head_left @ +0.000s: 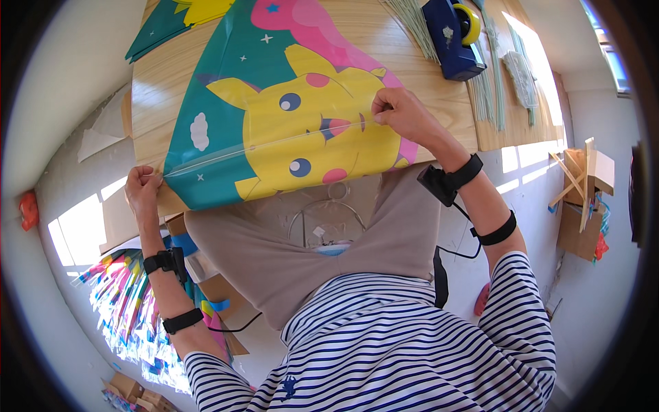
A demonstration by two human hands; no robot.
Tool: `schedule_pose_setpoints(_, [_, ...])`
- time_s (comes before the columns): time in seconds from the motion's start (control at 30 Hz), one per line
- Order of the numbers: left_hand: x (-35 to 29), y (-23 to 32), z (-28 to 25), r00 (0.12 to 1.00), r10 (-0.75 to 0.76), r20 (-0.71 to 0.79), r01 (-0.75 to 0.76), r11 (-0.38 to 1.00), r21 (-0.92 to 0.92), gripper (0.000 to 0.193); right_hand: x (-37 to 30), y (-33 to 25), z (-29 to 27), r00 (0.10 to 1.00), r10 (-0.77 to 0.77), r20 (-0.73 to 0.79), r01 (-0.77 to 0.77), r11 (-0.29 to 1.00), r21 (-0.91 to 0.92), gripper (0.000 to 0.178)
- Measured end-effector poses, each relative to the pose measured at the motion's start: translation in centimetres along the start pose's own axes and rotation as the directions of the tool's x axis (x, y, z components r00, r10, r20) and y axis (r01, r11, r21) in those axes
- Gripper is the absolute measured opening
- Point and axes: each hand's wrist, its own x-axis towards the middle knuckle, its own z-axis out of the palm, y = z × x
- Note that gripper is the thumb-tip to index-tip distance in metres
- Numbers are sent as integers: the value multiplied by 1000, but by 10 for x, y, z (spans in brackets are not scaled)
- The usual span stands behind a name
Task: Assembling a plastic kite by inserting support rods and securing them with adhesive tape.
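A large kite-shaped sheet point(221, 147), teal and pink with a yellow cartoon animal face, lies across the near edge of the table. A thin, pale see-through strip point(274, 143) runs over it from one hand to the other. My left hand point(143, 194) is closed in a pinch at the strip's left end, by the sheet's left corner. Over the right part of the sheet, my right hand point(406, 118) pinches the strip's other end. Whether the strip is tape or a thin rod, I cannot tell.
On the wooden table point(439, 110), a dark blue tape dispenser point(449, 41) stands at the far right beside bundles of thin pale rods point(486, 96). More printed sheets point(161, 27) lie far left. Colourful wrapped pieces point(130, 309) hang below left; cardboard boxes point(576, 226) stand at right.
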Motion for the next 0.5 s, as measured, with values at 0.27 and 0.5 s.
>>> schedule_pose_setpoints(0.27, [-1, 2, 1, 1000, 7, 1, -7, 1000, 12, 19, -2, 7, 4, 999, -5, -54, 8, 999, 53, 10])
schedule_pose_setpoints(0.5, [-5, 9, 4, 1000, 0, -7, 0, 1000, 13, 19, -6, -1, -5, 1000, -5, 1, 5, 996, -92, 13])
